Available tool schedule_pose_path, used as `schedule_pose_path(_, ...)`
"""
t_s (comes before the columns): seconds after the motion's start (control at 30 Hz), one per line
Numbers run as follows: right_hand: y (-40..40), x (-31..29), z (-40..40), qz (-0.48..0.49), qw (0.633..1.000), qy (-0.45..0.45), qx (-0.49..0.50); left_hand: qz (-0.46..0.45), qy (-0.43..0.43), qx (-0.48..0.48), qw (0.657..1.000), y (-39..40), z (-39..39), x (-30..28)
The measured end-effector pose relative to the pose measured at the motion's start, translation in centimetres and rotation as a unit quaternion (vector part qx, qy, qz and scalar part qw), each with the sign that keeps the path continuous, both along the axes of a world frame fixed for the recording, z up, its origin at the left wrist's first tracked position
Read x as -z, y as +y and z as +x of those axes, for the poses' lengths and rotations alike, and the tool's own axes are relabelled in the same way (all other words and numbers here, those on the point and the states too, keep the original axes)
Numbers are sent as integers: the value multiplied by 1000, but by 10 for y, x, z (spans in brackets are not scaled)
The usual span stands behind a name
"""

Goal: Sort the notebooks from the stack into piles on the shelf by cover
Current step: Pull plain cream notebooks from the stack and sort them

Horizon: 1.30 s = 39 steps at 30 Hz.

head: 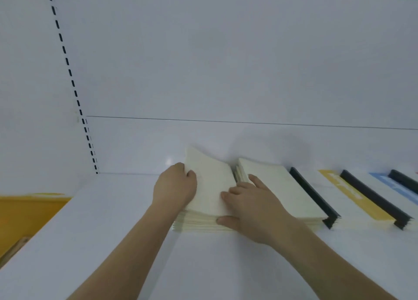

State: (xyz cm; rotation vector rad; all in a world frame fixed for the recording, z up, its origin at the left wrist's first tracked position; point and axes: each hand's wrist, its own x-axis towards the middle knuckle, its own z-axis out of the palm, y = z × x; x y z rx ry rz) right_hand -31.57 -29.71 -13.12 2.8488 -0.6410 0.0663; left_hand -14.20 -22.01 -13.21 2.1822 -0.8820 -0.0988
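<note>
A stack of cream notebooks (203, 222) lies on the white shelf (113, 220), left of centre. My left hand (175, 184) grips the left edge of the top cream notebook (210, 177), whose far corner curls upward. My right hand (251, 207) presses on the same notebook's right side, thumb at the stack's front edge. A second cream pile (287, 186) with a black spine (314, 198) sits right beside it. Further right lie a yellow-cover notebook (352, 195) and a blue-cover notebook (398, 186), each with a black spine.
The white back panel (226, 62) rises behind the shelf, with a slotted upright (74, 89) at the left. A yellow surface (24, 218) lies below the shelf's left edge. Bare shelf stretches in front of and left of the stacks.
</note>
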Motion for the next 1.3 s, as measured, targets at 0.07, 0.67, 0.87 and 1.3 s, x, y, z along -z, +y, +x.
schedule_pose_path(0.07, -1, 2, -1, -14, 1000, 8, -6, 58, -53, -8, 997, 1, 6, 2)
schedule_pose_path(0.67, -22, -13, 16, 55, 994, 62, 78, 271, -96, 280, 916, 47, 24, -14)
schedule_pose_path(0.87, -25, -9, 17, 21, 994, 83, 71, 295, -91, 291, 906, 42, 24, -8)
schedule_pose_path(1.3, -31, 3, 20, 53, 995, 69, 51, 300, -124, 276, 905, 38, 16, 7)
